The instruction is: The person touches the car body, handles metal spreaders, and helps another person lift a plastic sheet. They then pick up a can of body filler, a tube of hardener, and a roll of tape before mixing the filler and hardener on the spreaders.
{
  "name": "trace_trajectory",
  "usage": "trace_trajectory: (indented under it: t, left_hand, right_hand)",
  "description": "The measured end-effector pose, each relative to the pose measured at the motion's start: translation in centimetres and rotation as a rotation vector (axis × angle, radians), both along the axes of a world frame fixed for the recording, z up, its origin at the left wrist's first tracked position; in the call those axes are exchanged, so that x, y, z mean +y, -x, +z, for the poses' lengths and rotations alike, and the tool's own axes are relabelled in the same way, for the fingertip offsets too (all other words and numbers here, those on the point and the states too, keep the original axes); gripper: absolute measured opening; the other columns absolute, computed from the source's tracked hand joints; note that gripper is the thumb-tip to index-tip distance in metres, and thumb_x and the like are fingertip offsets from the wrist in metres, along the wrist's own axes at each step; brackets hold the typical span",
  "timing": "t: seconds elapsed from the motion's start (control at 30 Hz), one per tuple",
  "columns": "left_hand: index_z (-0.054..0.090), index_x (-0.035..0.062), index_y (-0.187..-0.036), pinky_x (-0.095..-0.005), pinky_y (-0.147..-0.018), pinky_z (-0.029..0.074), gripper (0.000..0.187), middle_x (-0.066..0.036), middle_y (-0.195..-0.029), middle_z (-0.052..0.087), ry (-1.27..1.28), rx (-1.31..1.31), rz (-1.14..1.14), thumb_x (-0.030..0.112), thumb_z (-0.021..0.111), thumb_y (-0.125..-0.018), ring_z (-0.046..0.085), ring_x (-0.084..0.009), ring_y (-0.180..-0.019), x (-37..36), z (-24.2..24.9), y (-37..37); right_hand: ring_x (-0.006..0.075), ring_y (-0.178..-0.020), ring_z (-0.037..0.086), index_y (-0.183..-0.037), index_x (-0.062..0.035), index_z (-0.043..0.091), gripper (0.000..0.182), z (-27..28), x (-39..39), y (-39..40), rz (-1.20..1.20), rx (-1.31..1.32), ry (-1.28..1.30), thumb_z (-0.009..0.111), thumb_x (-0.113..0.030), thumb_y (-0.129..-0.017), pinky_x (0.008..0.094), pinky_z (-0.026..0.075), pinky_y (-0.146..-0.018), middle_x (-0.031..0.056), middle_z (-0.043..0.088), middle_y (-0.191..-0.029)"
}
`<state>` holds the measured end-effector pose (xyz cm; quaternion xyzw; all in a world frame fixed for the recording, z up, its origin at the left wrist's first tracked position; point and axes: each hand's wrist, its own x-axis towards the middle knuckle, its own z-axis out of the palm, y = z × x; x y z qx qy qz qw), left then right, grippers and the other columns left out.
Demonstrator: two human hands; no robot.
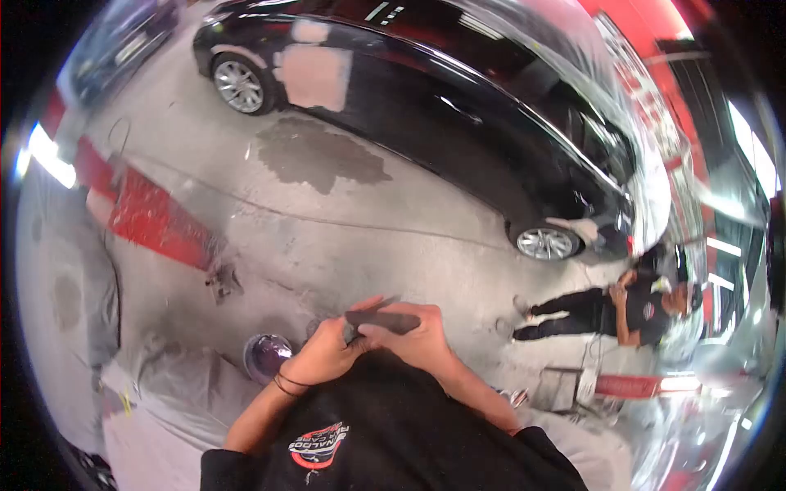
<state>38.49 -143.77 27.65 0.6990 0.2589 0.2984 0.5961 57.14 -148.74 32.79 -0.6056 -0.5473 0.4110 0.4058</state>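
Observation:
Both of my hands are close together in front of my chest, around a dark grey, oblong block point(393, 322) that looks like a sanding block. My left hand point(334, 344) has its fingers closed at the block's left end, and a thin dark band circles that wrist. On the other side, my right hand point(422, 331) grips the block with the thumb across its near face. A thin dark edge sticks up behind the block; what it belongs to I cannot make out. Just left of my left forearm stands a round bucket point(268, 357) with purplish liquid in it.
A black car point(409, 123) with pinkish filler patches stands across the floor, partly under plastic sheeting. A worn red metal piece point(155, 213) is at left. A hose point(327, 219) crosses the floor near a wet patch point(315, 155). Another person point(606, 315) stands at right.

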Motion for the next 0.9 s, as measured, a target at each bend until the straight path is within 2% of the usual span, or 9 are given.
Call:
trace_trajectory:
  t: [0.1, 0.13, 0.23, 0.33, 0.43, 0.5, 0.73, 0.83, 0.9]
  left_hand:
    - [0.051, 0.0038, -0.15, -0.0419, -0.097, 0.054, 0.057, -0.023, -0.132, 0.068, 0.129, 0.096, 0.17, 0.011, 0.072, -0.098, 0.068, -0.0383, -0.119, -0.6, 1.3, -1.8]
    - [0.05, 0.0037, -0.151, -0.041, -0.1, 0.052, 0.06, -0.023, -0.132, 0.068, 0.244, 0.041, 0.182, 0.016, 0.074, -0.097, 0.068, -0.0345, -0.119, -0.9, 1.9, -2.4]
    - [0.051, 0.0016, -0.149, -0.0388, -0.101, 0.051, 0.061, -0.018, -0.122, 0.072, -0.091, 0.129, 0.072, 0.019, 0.076, -0.096, 0.067, -0.0259, -0.113, -0.4, 1.8, -4.7]
    - [0.051, 0.0035, -0.149, -0.0375, -0.103, 0.05, 0.059, -0.014, -0.121, 0.071, -0.094, 0.075, -0.326, 0.02, 0.074, -0.098, 0.066, -0.0245, -0.112, 1.7, 1.2, -5.1]
    - [0.06, 0.0046, -0.138, -0.0379, -0.098, 0.051, 0.038, -0.01, -0.116, 0.071, 0.49, -0.106, -0.385, 0.018, 0.064, -0.102, 0.067, -0.0262, -0.104, 0.4, -1.7, -4.3]
    - [0.063, 0.0039, -0.13, -0.0356, -0.095, 0.05, 0.03, -0.009, -0.118, 0.068, 0.557, 0.275, -0.383, 0.012, 0.054, -0.103, 0.065, -0.0229, -0.102, 0.9, -4.5, -3.8]
    - [0.06, -0.0038, -0.136, -0.0346, -0.105, 0.05, 0.042, -0.011, -0.128, 0.069, 0.887, -0.015, -0.18, 0.014, 0.069, -0.099, 0.063, -0.0176, -0.121, 0.3, -3.4, -3.5]
    - [0.061, -0.0049, -0.131, -0.0338, -0.102, 0.052, 0.04, -0.013, -0.126, 0.069, 0.741, -0.068, 0.082, 0.013, 0.072, -0.097, 0.064, -0.0165, -0.117, 0.1, -2.4, -3.5]
    - [0.062, -0.0053, -0.127, -0.0329, -0.099, 0.053, 0.04, -0.014, -0.122, 0.071, 0.667, -0.162, 0.325, 0.013, 0.076, -0.095, 0.066, -0.0161, -0.115, -0.9, -6.4, -3.6]
  right_hand:
    - [0.0125, -0.083, 0.071, -0.102, 0.0016, 0.076, 0.021, -1.6, 0.2, -2.6, -0.516, 0.34, 0.186, 0.082, -0.014, -0.089, 0.03, 0.057, -0.072, 0.0039, 0.076, -0.092]
    - [0.0121, -0.084, 0.071, -0.103, -0.0003, 0.077, 0.021, -1.7, 0.4, -3.1, -0.636, 0.618, 0.146, 0.082, -0.016, -0.089, 0.0302, 0.057, -0.072, 0.0038, 0.077, -0.094]
    - [0.0103, -0.082, 0.07, -0.103, 0.0004, 0.077, 0.024, -1.2, -1.3, -3.7, -0.514, 0.362, 0.16, 0.083, -0.017, -0.088, 0.0294, 0.056, -0.071, 0.0031, 0.077, -0.093]
    - [0.0076, -0.083, 0.069, -0.101, 0.0004, 0.077, 0.02, -1.4, -2.6, -3.6, -0.267, 0.185, 0.086, 0.084, -0.01, -0.085, 0.028, 0.056, -0.073, 0.0025, 0.077, -0.094]
    - [0.0097, -0.084, 0.071, -0.103, 0.0008, 0.077, 0.021, -2.3, -2.8, -4.6, -0.226, 0.322, 0.156, 0.084, -0.006, -0.084, 0.029, 0.058, -0.075, 0.0041, 0.078, -0.095]
    - [0.011, -0.082, 0.071, -0.104, 0.0012, 0.076, 0.023, -1.6, -2.7, -4.6, -0.322, 0.64, 0.159, 0.085, -0.01, -0.086, 0.0295, 0.058, -0.075, 0.0026, 0.077, -0.091]
    - [0.0146, -0.094, 0.07, -0.11, 0.0013, 0.073, 0.028, -3.8, -1.3, -3.0, -0.223, 0.686, 0.317, 0.084, -0.011, -0.087, 0.0347, 0.057, -0.087, 0.0069, 0.076, -0.102]
    - [0.0178, -0.098, 0.069, -0.116, 0.0, 0.071, 0.035, -6.7, -0.4, -2.0, -0.173, 0.747, 0.297, 0.084, -0.013, -0.087, 0.0378, 0.056, -0.091, 0.0076, 0.074, -0.107]
    - [0.0197, -0.102, 0.068, -0.123, -0.0006, 0.066, 0.043, -7.8, 0.3, -1.3, -0.222, 0.747, 0.253, 0.084, -0.013, -0.087, 0.0386, 0.056, -0.092, 0.0082, 0.072, -0.112]
